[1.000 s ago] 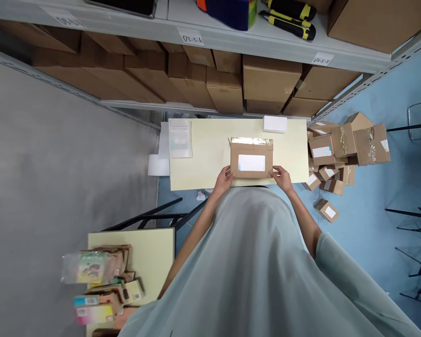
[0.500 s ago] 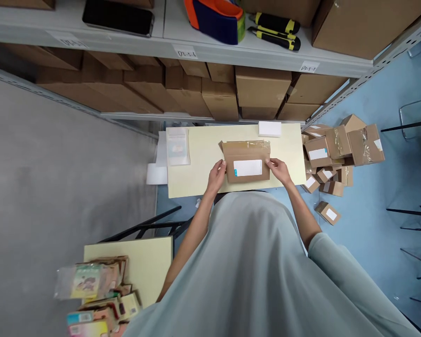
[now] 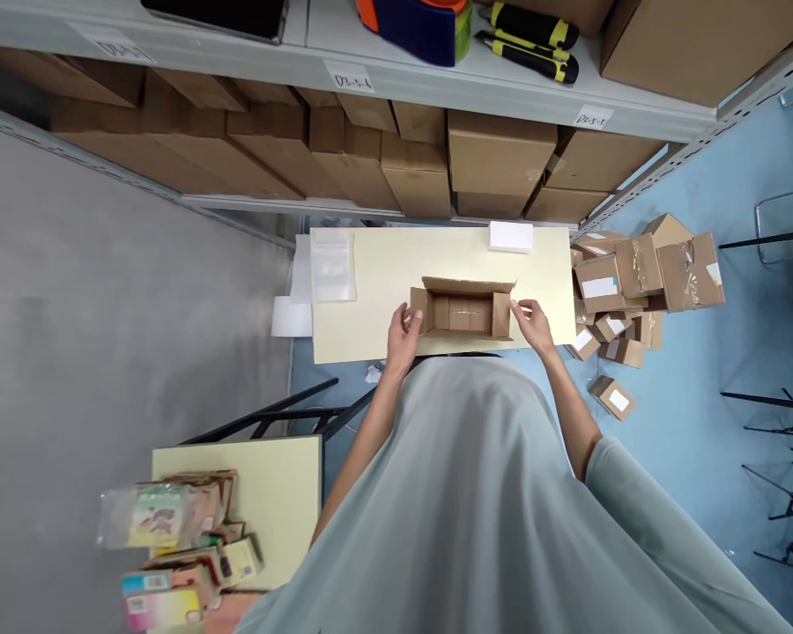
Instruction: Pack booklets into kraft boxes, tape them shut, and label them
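The box [image 3: 463,313] sits open-topped on the counter [image 3: 376,264] — left hand [image 3: 403,342] at its left end, right hand [image 3: 535,329] at its right. Both hands' fingers [image 3: 397,319] are slightly parted — whether they grip, I cannot tell.

1. Beyond the table [image 3: 389,255], we see a phone [image 3: 218,16] cut by the top edge.
2. Right of it, we find parcel labels [image 3: 599,287] too small to read.
3. Over it, we can't tell whether the right hand [image 3: 534,326] touches the box [image 3: 466,312].
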{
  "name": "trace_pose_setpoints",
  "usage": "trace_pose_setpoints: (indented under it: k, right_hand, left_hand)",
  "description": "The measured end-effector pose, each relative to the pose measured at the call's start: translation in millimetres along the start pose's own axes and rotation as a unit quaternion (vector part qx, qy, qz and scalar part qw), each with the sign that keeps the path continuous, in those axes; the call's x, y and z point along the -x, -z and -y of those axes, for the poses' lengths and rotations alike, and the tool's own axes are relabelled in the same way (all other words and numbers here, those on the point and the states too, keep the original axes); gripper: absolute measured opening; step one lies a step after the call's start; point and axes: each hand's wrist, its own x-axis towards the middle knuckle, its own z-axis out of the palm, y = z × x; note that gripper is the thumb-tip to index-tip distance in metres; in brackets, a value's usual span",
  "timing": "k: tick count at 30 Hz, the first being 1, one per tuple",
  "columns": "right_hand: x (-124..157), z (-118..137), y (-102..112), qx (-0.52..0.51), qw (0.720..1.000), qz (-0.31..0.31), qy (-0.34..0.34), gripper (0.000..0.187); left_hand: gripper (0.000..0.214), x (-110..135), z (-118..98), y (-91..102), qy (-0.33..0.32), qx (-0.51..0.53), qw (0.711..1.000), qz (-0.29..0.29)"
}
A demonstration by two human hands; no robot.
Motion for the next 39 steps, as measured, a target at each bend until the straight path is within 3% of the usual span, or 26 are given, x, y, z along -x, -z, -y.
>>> trace_pose_setpoints:
  k: [2,4,6,8,14,18,21,24,29,32,39]
  right_hand:
    - [-2.9,10.7,-4.1,0.063,0.998,-0.017,0.014,0.09]
    - [-5.5,22.2,-12.1,0.127,0.992,-0.003,0.018,0.103]
    - [-6.9,31.1,-21.0,0.177,0.984,0.015,0.018,0.114]
    - [-6.5,34.5,-25.7,0.208,0.978,0.024,0.019,0.111]
    - [1.7,7.3,1.0,0.172,0.983,0.037,0.051,0.069]
    - [10.0,-16.2,17.4,0.2,0.976,-0.052,0.065,0.066]
    - [16.8,-20.9,12.6,0.25,0.957,-0.084,0.118,0.048]
    - [21.2,-16.4,-0.6,0.24,0.957,-0.031,0.158,0.042]
    - [21.3,-1.8,-20.2,0.302,0.95,0.043,0.069,0.037]
    - [18.8,9.7,-23.7,0.344,0.936,0.055,0.045,0.035]
    - [-0.3,37.4,-23.0,0.369,0.926,0.055,0.059,0.037]
  left_hand:
    - [0.081,2.3,-14.0,3.5,-0.05,-0.052,0.995,-0.062]
    - [0.069,4.0,-30.4,4.7,-0.112,-0.103,0.986,-0.071]
    - [0.055,4.4,-42.5,2.7,-0.162,-0.144,0.976,-0.016]
    - [0.051,4.2,-45.7,-1.5,-0.176,-0.179,0.966,0.056]
    - [0.097,11.7,-11.2,-6.5,-0.154,-0.253,0.945,0.137]
    - [0.117,19.4,11.6,-7.7,-0.147,-0.234,0.948,0.156]
    - [0.123,18.2,19.6,-13.9,-0.137,-0.219,0.955,0.143]
    - [0.128,12.0,22.7,-21.1,-0.131,-0.203,0.961,0.132]
    - [0.137,1.2,24.0,-25.6,-0.065,-0.182,0.973,0.127]
    - [0.139,-4.0,22.7,-23.6,-0.027,-0.183,0.974,0.135]
    - [0.135,-24.6,17.7,-23.2,-0.044,-0.183,0.977,0.097]
